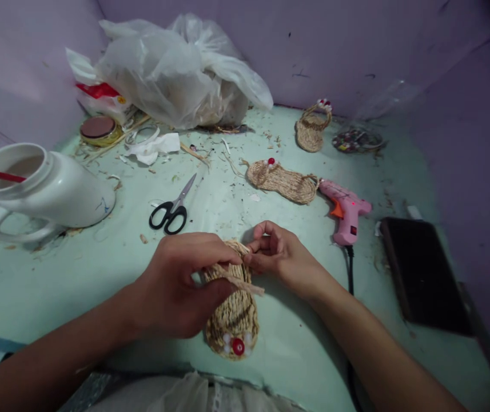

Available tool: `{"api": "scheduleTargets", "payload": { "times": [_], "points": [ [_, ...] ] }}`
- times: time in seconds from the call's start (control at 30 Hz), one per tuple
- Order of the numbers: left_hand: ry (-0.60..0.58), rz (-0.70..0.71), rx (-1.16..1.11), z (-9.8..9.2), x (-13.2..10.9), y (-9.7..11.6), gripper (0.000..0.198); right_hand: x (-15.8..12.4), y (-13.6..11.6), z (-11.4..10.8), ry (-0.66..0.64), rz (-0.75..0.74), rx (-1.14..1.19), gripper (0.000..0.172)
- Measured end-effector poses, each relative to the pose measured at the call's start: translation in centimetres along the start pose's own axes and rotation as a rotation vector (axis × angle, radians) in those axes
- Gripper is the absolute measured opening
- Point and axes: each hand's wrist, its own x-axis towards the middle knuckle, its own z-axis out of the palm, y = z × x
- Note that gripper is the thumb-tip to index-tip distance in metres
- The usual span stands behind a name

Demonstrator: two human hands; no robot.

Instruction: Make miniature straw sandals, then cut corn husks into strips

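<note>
A small woven straw sandal point(234, 315) lies on the pale green table in front of me, with a red bead point(238, 347) and white beads at its near end. My left hand point(180, 283) is closed over the sandal's left side, its thumb and fingers around a flat straw strip point(247, 284) that crosses above the sole. At the far right edge of the sandal, my right hand point(285, 257) pinches with thumb and forefinger. What lies between those fingertips is partly hidden; it looks like the sandal's straw edge.
Black-handled scissors point(171, 213) lie beyond my left hand. A pink glue gun point(344, 209) with a cable touches another straw sandal point(285, 182). Farther back are a smaller sandal point(311, 131) and bagged beads point(356, 140). A white mug point(73, 194) stands left, a dark phone point(422, 274) right.
</note>
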Motion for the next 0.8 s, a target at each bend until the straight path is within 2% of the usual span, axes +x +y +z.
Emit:
{"api": "scheduleTargets", "payload": {
  "times": [0.17, 0.27, 0.4, 0.57, 0.8],
  "points": [
    [-0.046, -0.012, -0.043, -0.9, 0.0, 0.7, 0.011, -0.2, 0.1, 0.3, 0.043, -0.062, -0.094, 0.029],
    [-0.089, -0.04, -0.057, -1.5, 0.2, 0.7, 0.019, -0.3, 0.2, 0.5, 0.116, -0.119, -0.227, 0.022],
    [-0.133, -0.08, 0.153, -1.1, 0.5, 0.4, 0.029, -0.1, 0.5, 0.3, 0.083, -0.112, -0.18, 0.023],
    [-0.066, -0.009, 0.4, 0.3, 0.3, -0.3, 0.022, 0.1, 0.6, 0.1, -0.004, -0.078, -0.042, 0.029],
    [0.011, -0.059, 0.637, 1.4, 0.2, -0.9, 0.017, 0.1, 0.7, 0.1, -0.07, -0.075, 0.03, 0.036]
  ]
}}
